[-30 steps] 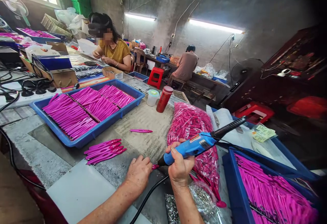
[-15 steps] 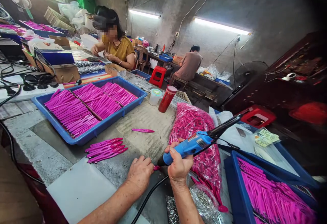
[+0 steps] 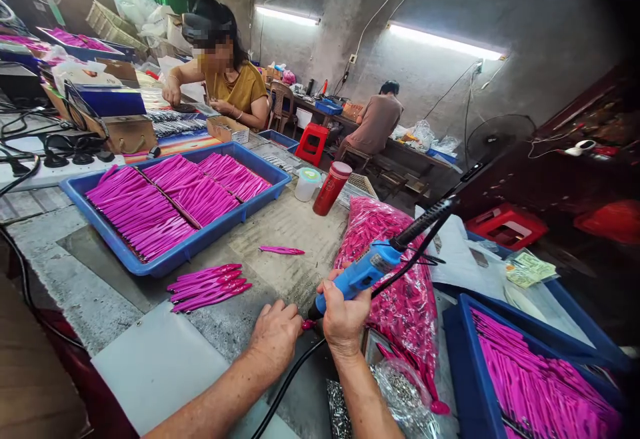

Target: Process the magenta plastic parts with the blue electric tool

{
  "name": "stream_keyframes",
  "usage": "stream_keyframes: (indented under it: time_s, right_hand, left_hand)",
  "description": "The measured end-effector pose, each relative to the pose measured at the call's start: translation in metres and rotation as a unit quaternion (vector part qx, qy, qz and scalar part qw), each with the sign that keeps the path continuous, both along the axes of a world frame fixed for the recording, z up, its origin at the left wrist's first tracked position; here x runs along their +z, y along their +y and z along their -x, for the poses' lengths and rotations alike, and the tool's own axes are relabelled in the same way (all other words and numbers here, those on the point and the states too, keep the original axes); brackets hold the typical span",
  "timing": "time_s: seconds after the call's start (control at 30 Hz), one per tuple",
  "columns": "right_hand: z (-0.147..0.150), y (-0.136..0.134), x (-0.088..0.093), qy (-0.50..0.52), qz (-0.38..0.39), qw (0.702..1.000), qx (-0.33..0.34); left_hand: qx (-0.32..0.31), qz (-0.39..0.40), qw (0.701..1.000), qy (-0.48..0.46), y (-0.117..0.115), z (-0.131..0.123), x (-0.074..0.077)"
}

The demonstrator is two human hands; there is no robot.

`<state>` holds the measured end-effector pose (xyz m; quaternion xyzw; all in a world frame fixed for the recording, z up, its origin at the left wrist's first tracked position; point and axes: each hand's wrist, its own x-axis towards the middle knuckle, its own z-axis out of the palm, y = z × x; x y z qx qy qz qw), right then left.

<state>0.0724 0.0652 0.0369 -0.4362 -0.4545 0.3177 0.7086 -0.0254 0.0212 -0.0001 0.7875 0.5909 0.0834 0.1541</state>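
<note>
My right hand (image 3: 346, 312) is wrapped round a blue corded power tool (image 3: 357, 273), its dark tip angled down at the table. Against that tip lies the red end of a pink piece (image 3: 309, 324). My left hand (image 3: 274, 333) is closed and pressed low on the table, its fingers at this piece, most of which is hidden. A bundle of pink pieces with red ends (image 3: 210, 287) lies to the left, and a single pink piece (image 3: 281, 250) lies farther back. Behind the tool stands a clear bag of red parts (image 3: 400, 285).
Pink pieces fill a blue tray (image 3: 187, 260) at the left and a blue bin (image 3: 457, 359) at the right. A red bottle (image 3: 332, 189) and white cup (image 3: 307, 185) stand behind. A black cord (image 3: 290, 379) crosses between my arms. Two people sit farther back.
The tool has tilted more steeply, and my right hand has shifted slightly left. The seated person at the left has reached an arm outward. My left hand stays at the piece.
</note>
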Motion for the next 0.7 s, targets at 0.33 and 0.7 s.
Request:
stream_keyframes:
  time_s: [0.33, 0.7]
  right_hand:
    - [0.012, 0.021, -0.004, -0.127, 0.038, 0.991, 0.010]
    - [-0.020, -0.027, 0.022, 0.081, 0.015, 0.996, -0.044]
  left_hand:
    - [0.004, 0.019, 1.000, 0.002, 0.003, -0.002, -0.003]
    - [-0.012, 0.034, 0.999, 0.023, -0.001, 0.000, 0.010]
